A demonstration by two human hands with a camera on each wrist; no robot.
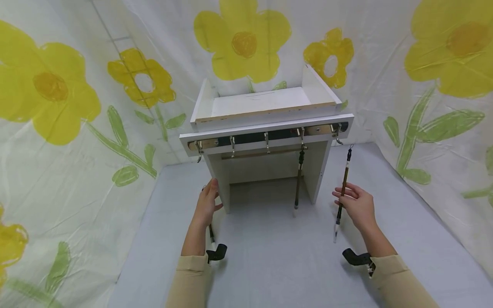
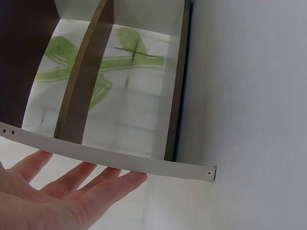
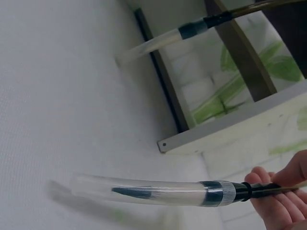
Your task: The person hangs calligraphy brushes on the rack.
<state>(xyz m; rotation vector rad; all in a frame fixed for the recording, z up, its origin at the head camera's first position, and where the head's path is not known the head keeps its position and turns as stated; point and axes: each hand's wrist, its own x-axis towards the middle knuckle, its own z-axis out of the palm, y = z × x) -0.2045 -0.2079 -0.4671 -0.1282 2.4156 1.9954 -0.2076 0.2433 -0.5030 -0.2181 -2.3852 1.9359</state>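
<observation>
A white wooden shelf (image 1: 265, 109) with a row of metal hooks (image 1: 266, 141) stands in front of me. My left hand (image 1: 206, 203) touches the outside of its left side panel (image 2: 129, 160) with extended fingertips. At the right, my right hand (image 1: 358, 205) pinches a calligraphy brush (image 1: 345, 171) by its brown handle, tip downward. A clear cap (image 3: 163, 191) covers its dark bristles. Another calligraphy brush (image 1: 299, 177) hangs from a hook on the right half of the rail. Beyond my left wrist shows part of a third brush (image 1: 211, 234), mostly hidden by the hand and arm.
The shelf stands on a pale grey surface (image 1: 265, 261). Behind and around hangs a white cloth (image 1: 185, 55) painted with yellow flowers and green leaves. Black camera mounts (image 1: 356, 258) are strapped at both wrists.
</observation>
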